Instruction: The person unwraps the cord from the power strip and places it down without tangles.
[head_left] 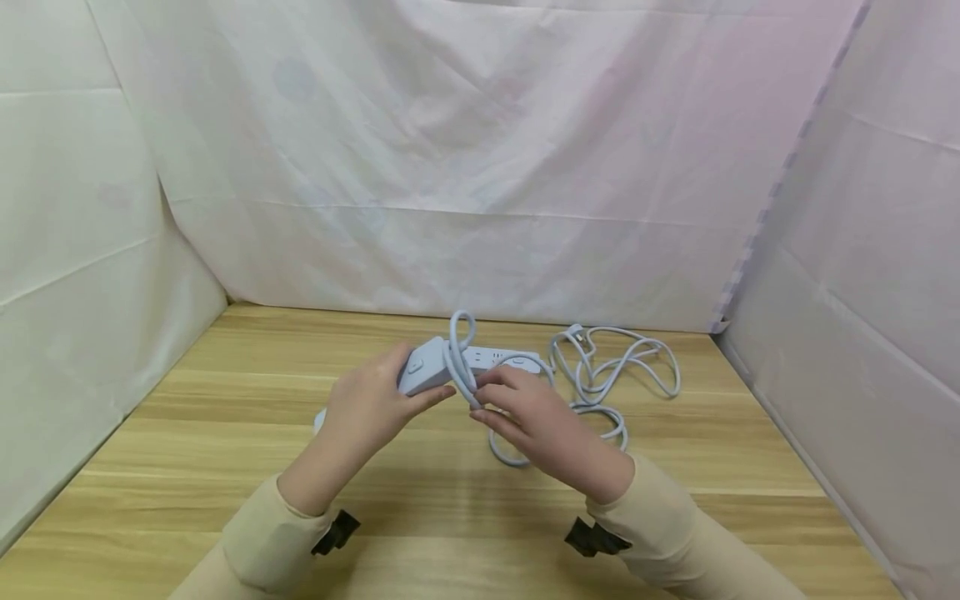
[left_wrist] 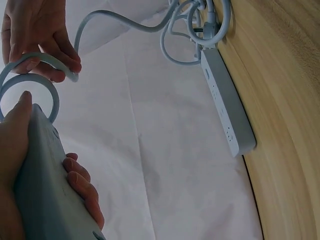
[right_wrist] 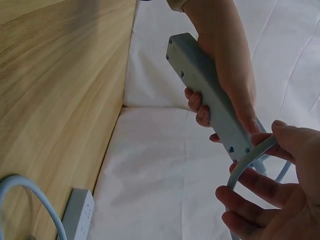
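Observation:
My left hand (head_left: 369, 403) grips a white power strip (right_wrist: 207, 90) around its body, lifted off the table and tilted. In the left wrist view the thumb lies along one side of the strip (left_wrist: 47, 180) and the fingers wrap the other. From the strip's end comes a thick white cord (head_left: 455, 360), bent into a loop. My right hand (head_left: 536, 421) pinches this cord between thumb and fingers, close to the strip's end. The right wrist view shows the pinched cord (right_wrist: 245, 162) curving over the fingertips.
A second white power strip (head_left: 495, 358) lies on the wooden table (head_left: 225, 467) behind the hands. Tangled cord with a plug (head_left: 577, 332) is to its right, and more cord loops (head_left: 615, 425) lie nearer. White cloth (head_left: 465, 167) hangs at the back and both sides.

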